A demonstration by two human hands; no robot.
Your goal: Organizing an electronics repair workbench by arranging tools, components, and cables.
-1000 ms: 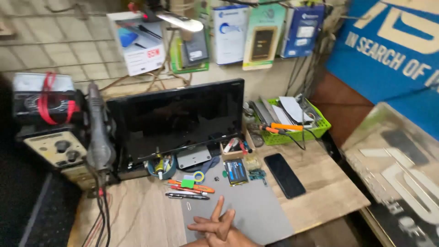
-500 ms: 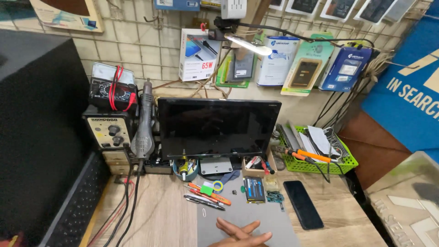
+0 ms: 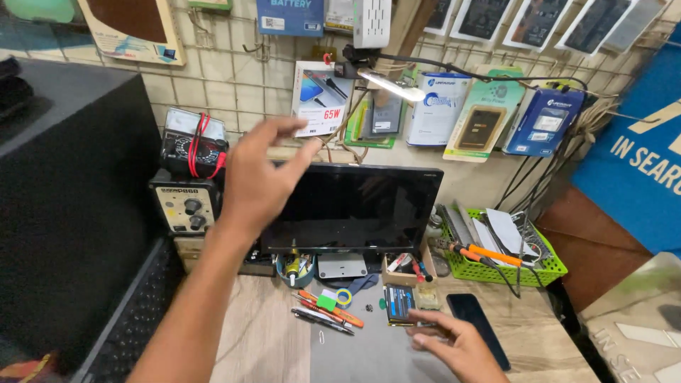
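Note:
My left hand [image 3: 259, 174] is raised in the air with its fingers spread, in front of a dark monitor [image 3: 351, 209] and holds nothing. My right hand [image 3: 454, 342] rests low over the grey mat [image 3: 369, 351] with fingers apart, just below a small blue phone battery [image 3: 399, 303] and beside a black phone [image 3: 477, 328] lying flat. Orange and black pens and tools [image 3: 323, 313] lie on the mat's left part, near a green and yellow tape roll [image 3: 333, 298].
A soldering station [image 3: 183, 206] with a meter [image 3: 191, 145] on top stands left of the monitor, next to a big black box [image 3: 67, 206]. A green basket [image 3: 504, 259] of tools sits at the right. Packaged goods and a lamp [image 3: 386, 84] hang on the wall grid.
My left arm has risen from out of view up in front of the monitor. My right hand has shifted right on the mat, towards the battery and phone. The view has tilted slightly.

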